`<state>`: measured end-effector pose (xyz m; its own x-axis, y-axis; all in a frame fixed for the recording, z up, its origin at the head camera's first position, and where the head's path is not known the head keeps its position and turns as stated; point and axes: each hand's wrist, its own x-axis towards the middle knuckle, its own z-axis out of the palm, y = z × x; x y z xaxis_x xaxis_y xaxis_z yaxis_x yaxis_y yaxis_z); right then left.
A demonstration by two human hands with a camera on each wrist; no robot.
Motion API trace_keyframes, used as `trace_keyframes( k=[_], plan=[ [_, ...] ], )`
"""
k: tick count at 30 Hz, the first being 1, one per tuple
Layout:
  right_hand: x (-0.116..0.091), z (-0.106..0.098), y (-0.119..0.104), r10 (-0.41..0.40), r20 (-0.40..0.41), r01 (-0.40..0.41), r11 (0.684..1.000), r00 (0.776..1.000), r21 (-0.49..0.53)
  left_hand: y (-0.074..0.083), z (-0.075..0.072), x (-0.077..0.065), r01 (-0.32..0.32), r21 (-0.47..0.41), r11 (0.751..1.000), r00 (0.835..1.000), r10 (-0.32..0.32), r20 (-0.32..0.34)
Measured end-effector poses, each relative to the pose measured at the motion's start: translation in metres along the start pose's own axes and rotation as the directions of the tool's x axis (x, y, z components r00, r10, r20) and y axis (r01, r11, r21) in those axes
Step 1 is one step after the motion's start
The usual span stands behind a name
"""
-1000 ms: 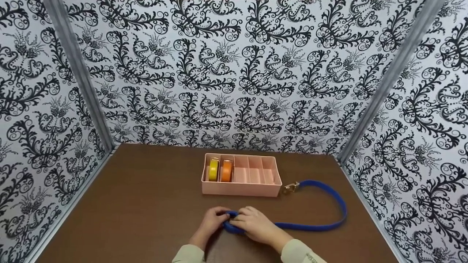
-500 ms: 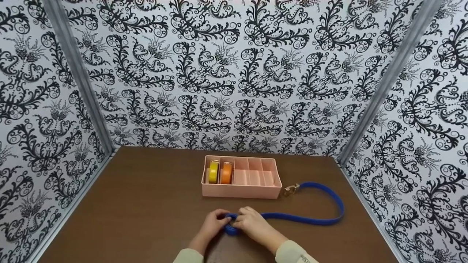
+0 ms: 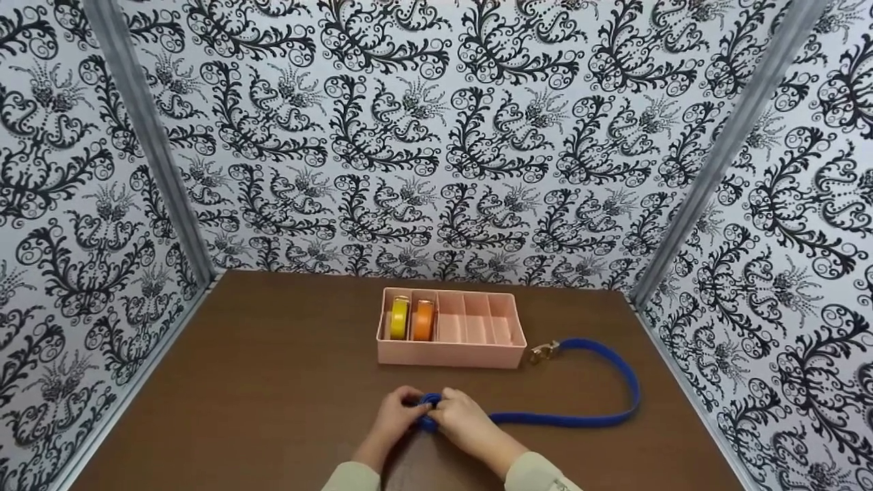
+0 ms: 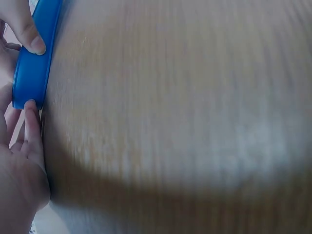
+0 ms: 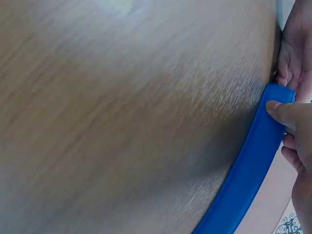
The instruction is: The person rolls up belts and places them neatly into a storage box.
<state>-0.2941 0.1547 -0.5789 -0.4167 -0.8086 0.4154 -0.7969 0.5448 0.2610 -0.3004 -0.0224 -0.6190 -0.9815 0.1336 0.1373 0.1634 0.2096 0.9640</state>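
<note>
A blue strap [image 3: 566, 418] lies on edge on the table, its near end wound into a coil between both hands. Its outer end carries a gold-coloured snap hook [image 3: 543, 351]. From the left, my left hand [image 3: 397, 416] holds the coil with thumb and fingers. Opposite it, my right hand [image 3: 469, 424] pinches the strap where it joins the coil. Close up in the right wrist view, the right thumb [image 5: 282, 113] presses flat on the blue band [image 5: 243, 170]. The left wrist view shows a left fingertip [image 4: 30, 104] touching the strap's lower edge. Fingers hide much of the coil.
Beyond the hands stands a pink divided box [image 3: 450, 354]. A rolled yellow strap [image 3: 399, 320] and a rolled orange strap [image 3: 423, 322] fill its two left compartments. The brown table [image 3: 293, 354] meets patterned walls [image 3: 436, 136] at the back and sides.
My right hand has shifted slightly left, closer to the left hand. The strap's loop on the right has drawn in a little, and the coil looks narrower.
</note>
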Motion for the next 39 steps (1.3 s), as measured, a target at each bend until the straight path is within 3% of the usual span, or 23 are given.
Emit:
trace_keyframes(
  k=[7,12,19,23,31,35,39],
  plan=[
    [-0.014,-0.005,0.015,-0.064,0.008,0.064,0.998,0.998,0.006,-0.003,0.001,0.001,-0.042,-0.027,0.999,0.999,0.043,0.027],
    [-0.027,-0.005,0.025,-0.173,-0.022,0.173,0.985,0.985,0.007,-0.003,-0.001,-0.001,-0.066,-0.016,0.998,0.997,0.067,0.043],
    [-0.025,-0.002,0.023,-0.256,-0.123,0.259,0.966,0.959,0.008,0.000,0.000,-0.006,-0.004,-0.008,1.000,0.994,0.005,0.110],
    [-0.021,-0.003,0.019,-0.237,-0.118,0.240,0.971,0.964,0.014,0.001,0.001,-0.007,0.023,0.005,1.000,0.992,-0.024,0.120],
    [-0.016,-0.006,0.017,-0.149,-0.057,0.147,0.989,0.987,-0.023,0.003,0.000,-0.007,-0.041,0.100,0.994,0.994,0.030,0.101],
    [-0.014,-0.007,0.013,-0.067,0.035,0.068,0.998,0.997,-0.015,0.002,0.000,-0.007,-0.041,0.103,0.994,0.997,0.034,0.066],
    [-0.011,-0.007,0.006,0.015,0.123,-0.013,1.000,0.992,-0.018,0.001,0.002,-0.007,-0.035,0.087,0.996,0.999,0.032,0.032]
  ],
)
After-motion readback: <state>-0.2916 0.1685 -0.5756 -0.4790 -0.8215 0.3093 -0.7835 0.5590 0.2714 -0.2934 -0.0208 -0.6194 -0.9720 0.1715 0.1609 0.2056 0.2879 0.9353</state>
